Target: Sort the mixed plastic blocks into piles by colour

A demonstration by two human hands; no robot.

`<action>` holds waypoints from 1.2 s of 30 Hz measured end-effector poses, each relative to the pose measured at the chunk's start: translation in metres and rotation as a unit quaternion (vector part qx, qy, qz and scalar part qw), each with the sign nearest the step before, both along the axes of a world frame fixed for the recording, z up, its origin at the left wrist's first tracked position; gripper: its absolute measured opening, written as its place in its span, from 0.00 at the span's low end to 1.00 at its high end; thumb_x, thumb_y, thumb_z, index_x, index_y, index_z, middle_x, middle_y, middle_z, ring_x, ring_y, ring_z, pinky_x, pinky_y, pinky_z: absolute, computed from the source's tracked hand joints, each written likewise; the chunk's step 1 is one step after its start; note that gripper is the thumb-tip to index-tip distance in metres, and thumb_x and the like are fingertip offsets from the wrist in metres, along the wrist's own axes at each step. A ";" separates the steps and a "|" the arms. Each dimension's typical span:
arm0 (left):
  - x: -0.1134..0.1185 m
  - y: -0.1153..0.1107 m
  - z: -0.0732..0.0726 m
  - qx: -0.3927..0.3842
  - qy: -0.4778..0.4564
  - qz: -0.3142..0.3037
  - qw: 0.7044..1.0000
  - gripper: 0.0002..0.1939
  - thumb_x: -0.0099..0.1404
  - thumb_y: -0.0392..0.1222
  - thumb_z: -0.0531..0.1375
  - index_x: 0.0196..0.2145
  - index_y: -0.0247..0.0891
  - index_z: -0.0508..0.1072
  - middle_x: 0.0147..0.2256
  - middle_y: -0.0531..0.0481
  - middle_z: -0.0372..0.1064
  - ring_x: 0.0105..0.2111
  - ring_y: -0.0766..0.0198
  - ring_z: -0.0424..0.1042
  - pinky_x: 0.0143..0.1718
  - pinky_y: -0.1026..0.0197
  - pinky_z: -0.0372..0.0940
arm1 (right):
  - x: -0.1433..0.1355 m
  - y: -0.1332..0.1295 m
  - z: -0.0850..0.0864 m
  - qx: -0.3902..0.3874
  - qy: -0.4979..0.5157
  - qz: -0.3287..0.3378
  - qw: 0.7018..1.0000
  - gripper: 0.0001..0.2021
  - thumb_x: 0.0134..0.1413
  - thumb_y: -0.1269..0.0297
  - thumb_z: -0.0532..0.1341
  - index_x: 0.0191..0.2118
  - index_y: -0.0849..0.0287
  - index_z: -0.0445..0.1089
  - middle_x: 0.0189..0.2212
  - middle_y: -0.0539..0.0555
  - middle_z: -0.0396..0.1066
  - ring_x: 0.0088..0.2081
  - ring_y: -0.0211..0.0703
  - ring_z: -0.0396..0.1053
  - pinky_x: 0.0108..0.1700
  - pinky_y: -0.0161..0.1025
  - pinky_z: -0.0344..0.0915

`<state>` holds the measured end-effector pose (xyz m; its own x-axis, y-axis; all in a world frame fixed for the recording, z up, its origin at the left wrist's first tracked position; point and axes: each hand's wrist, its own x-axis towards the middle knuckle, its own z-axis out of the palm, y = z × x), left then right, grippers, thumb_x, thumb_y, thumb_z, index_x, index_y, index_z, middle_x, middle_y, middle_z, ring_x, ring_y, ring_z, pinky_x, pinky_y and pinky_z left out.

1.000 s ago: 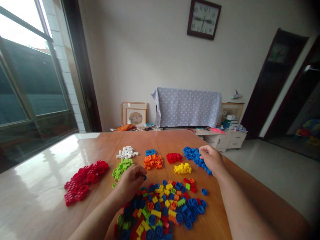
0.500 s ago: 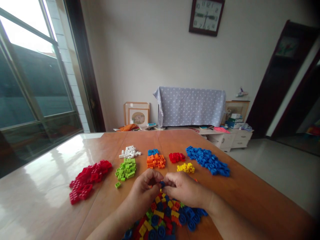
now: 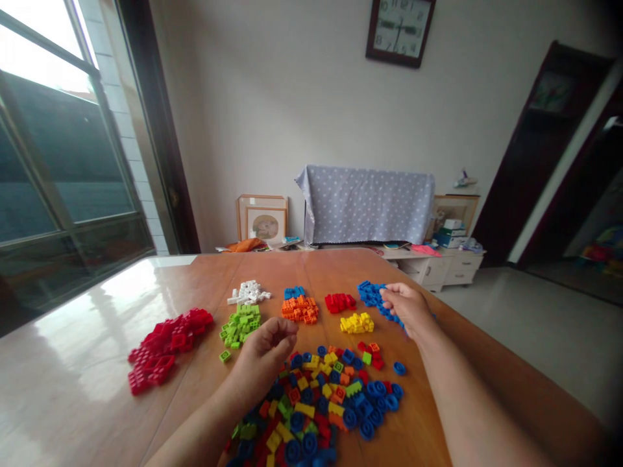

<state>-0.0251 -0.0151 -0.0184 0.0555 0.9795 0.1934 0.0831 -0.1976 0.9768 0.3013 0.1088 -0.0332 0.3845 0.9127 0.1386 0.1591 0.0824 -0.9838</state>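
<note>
**Hand Positions at the Brick Piles**

The thumb and fingers of your left hand [image 3: 263, 355] are curled toward each other above the far left part of the mixed pile [image 3: 305, 409]; you cannot tell from this view whether a piece sits between them. The fingertips of your right hand [image 3: 407, 310] are drawn together at the blue pile [image 3: 370, 294], and the hand covers part of it. Whether they grip a brick cannot be told.

The mixed pile lies nearest you on the wooden table [image 3: 187, 373], between your forearms, and combines blue, yellow, red, orange and green pieces. A round blue piece [image 3: 400, 368] lies just beside its right side.

Beyond your left hand is the green pile [image 3: 241, 325], with a single green brick [image 3: 224, 356] near its lower edge. The white pile [image 3: 249, 292] is behind it; the large red pile [image 3: 168, 344] is farther left.

Between your hands, the orange pile [image 3: 299, 310] stands in front of a small blue group [image 3: 294, 292]. To its right, the small red pile [image 3: 339, 303] is behind the yellow pile [image 3: 357, 323].
</note>
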 end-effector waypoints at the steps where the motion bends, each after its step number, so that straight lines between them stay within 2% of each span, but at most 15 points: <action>1: -0.001 0.002 -0.001 0.003 0.002 0.004 1.000 0.14 0.60 0.50 0.64 0.36 0.36 0.72 0.28 0.53 0.64 0.27 0.68 0.61 0.29 0.67 0.59 | 0.011 0.007 -0.004 -0.003 0.006 -0.019 1.000 0.14 0.45 0.59 0.68 0.37 0.61 0.72 0.22 0.51 0.73 0.23 0.38 0.70 0.20 0.28 0.61; 4: -0.006 0.007 -0.006 0.017 0.018 0.015 1.000 0.13 0.60 0.50 0.64 0.34 0.36 0.73 0.29 0.52 0.66 0.29 0.67 0.63 0.31 0.66 0.60 | 0.032 0.021 -0.016 -0.011 0.031 -0.061 0.998 0.12 0.45 0.63 0.67 0.36 0.60 0.70 0.20 0.51 0.73 0.23 0.39 0.72 0.22 0.30 0.66; 9: -0.013 0.010 -0.008 0.024 0.040 0.027 0.999 0.13 0.61 0.50 0.63 0.34 0.36 0.73 0.30 0.52 0.67 0.30 0.66 0.63 0.32 0.66 0.60 | 0.044 0.032 -0.026 -0.010 0.062 -0.078 0.995 0.13 0.43 0.67 0.66 0.39 0.59 0.70 0.23 0.53 0.76 0.30 0.44 0.78 0.31 0.34 0.74; 15: -0.014 0.010 -0.001 0.010 0.043 0.025 0.999 0.14 0.60 0.51 0.63 0.34 0.36 0.73 0.30 0.52 0.67 0.30 0.65 0.64 0.32 0.65 0.60 | 0.048 0.032 -0.023 -0.021 0.041 -0.075 0.996 0.17 0.45 0.67 0.64 0.44 0.60 0.69 0.27 0.55 0.77 0.34 0.45 0.79 0.35 0.35 0.76; 19: -0.015 0.011 -0.001 0.009 0.050 0.028 0.998 0.14 0.60 0.51 0.62 0.33 0.36 0.73 0.30 0.52 0.67 0.30 0.65 0.64 0.33 0.64 0.60 | 0.049 0.020 -0.010 -0.048 -0.021 -0.055 0.997 0.13 0.52 0.63 0.61 0.43 0.59 0.69 0.27 0.54 0.76 0.30 0.41 0.77 0.30 0.32 0.73; 23: -0.017 0.011 -0.002 0.010 0.056 0.031 0.998 0.13 0.61 0.50 0.62 0.33 0.36 0.72 0.30 0.52 0.67 0.31 0.64 0.64 0.34 0.64 0.60 | 0.044 -0.003 -0.001 -0.113 -0.105 0.027 0.988 0.07 0.53 0.61 0.63 0.33 0.59 0.69 0.19 0.49 0.71 0.17 0.34 0.67 0.17 0.27 0.58; 26: -0.016 0.010 -0.001 0.013 0.053 0.033 0.998 0.12 0.61 0.49 0.62 0.33 0.36 0.72 0.31 0.51 0.68 0.32 0.64 0.65 0.35 0.64 0.61 | 0.037 -0.022 0.003 -0.202 -0.179 0.121 0.955 0.10 0.53 0.60 0.65 0.30 0.59 0.66 0.14 0.48 0.68 0.12 0.32 0.61 0.14 0.27 0.52; 29: -0.016 0.009 0.001 0.017 0.049 0.039 0.998 0.13 0.60 0.50 0.62 0.32 0.36 0.72 0.31 0.51 0.68 0.33 0.63 0.66 0.35 0.63 0.61 | 0.028 -0.038 0.011 -0.308 -0.277 0.265 0.871 0.11 0.58 0.56 0.60 0.32 0.58 0.63 0.16 0.50 0.72 0.13 0.36 0.65 0.14 0.27 0.55; 31: -0.016 0.008 0.003 0.017 0.050 0.046 0.998 0.13 0.60 0.50 0.62 0.32 0.36 0.73 0.30 0.51 0.69 0.32 0.63 0.66 0.35 0.63 0.62 | 0.022 -0.046 0.015 -0.334 -0.303 0.326 0.831 0.10 0.62 0.56 0.56 0.34 0.57 0.60 0.19 0.52 0.74 0.14 0.38 0.68 0.14 0.28 0.58; 33: -0.016 0.007 0.005 0.019 0.048 0.056 0.997 0.13 0.59 0.50 0.63 0.32 0.36 0.73 0.30 0.51 0.69 0.32 0.63 0.67 0.35 0.63 0.62 | 0.019 -0.052 0.017 -0.347 -0.305 0.353 0.813 0.09 0.63 0.57 0.53 0.35 0.56 0.58 0.20 0.53 0.76 0.15 0.39 0.70 0.14 0.28 0.59; 36: -0.015 0.005 0.009 0.027 0.041 0.068 0.996 0.13 0.58 0.51 0.64 0.31 0.36 0.74 0.28 0.51 0.70 0.30 0.64 0.66 0.33 0.64 0.62 | 0.017 -0.059 0.014 -0.362 -0.285 0.367 0.808 0.08 0.63 0.58 0.52 0.36 0.56 0.57 0.21 0.54 0.76 0.17 0.40 0.72 0.15 0.29 0.62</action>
<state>-0.0405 -0.0105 -0.0093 -0.0588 0.9675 0.2459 0.1919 -0.2308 0.9539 0.3184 0.0496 -0.0191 -0.2347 0.7874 -0.5701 0.7726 -0.2048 -0.6010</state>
